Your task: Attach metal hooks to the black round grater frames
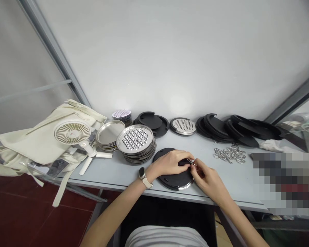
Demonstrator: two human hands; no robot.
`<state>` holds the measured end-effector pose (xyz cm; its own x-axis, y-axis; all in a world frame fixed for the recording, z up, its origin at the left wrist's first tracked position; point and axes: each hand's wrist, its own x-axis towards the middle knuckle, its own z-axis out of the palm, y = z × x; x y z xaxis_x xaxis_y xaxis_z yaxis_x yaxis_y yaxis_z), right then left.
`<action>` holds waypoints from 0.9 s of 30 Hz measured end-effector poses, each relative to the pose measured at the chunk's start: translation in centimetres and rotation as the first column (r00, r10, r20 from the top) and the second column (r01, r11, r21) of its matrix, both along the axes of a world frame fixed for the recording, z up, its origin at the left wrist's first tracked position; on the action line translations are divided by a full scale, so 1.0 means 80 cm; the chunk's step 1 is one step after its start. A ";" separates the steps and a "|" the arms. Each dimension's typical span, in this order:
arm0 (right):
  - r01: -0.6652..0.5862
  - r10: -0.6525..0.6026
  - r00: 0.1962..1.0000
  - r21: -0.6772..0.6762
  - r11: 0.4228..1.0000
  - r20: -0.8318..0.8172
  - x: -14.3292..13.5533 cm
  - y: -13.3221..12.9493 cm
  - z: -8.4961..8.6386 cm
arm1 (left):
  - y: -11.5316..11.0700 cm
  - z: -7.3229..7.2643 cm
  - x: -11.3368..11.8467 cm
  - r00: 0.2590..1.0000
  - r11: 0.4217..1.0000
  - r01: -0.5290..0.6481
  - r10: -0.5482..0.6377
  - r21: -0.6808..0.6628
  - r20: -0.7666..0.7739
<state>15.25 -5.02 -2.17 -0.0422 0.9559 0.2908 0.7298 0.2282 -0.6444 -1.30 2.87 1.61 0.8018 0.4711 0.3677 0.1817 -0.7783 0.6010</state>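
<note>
A black round disc (181,178) with a metal rim showing at its lower edge lies in front of me near the table's front edge. My left hand (172,163), a watch on its wrist, rests over the disc, its thumb and forefinger pinched at the disc's right edge. There my right hand (206,178) meets it, its fingertips closed on a small metal clip (191,162). The fingers hide most of the clip, so I cannot tell whether it passes through the disc. To the right lies a pile of similar metal clips (230,154).
Left of the disc stand a stack of grater plates (136,140) and a stack of plain metal discs (110,133). Black round holders (216,127) line the wall, with a grater disc (183,126) among them. A small fan (72,133) and a cream bag (41,137) occupy the left end.
</note>
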 end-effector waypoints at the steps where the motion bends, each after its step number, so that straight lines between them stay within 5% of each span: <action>1: 0.001 -0.001 1.000 0.012 1.000 0.002 0.000 0.000 0.000 | 0.000 0.000 0.000 1.000 1.000 -0.002 0.002 -0.005 -0.001; 27: -0.037 0.037 0.999 0.009 0.999 0.006 0.002 0.000 0.001 | 0.002 -0.001 -0.001 1.000 0.999 0.009 -0.010 0.036 0.009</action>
<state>15.44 -4.99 -2.10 -0.0791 0.9510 0.2988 0.7244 0.2608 -0.6382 -1.36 3.05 1.49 0.8028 0.4499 0.3912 0.1690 -0.8010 0.5744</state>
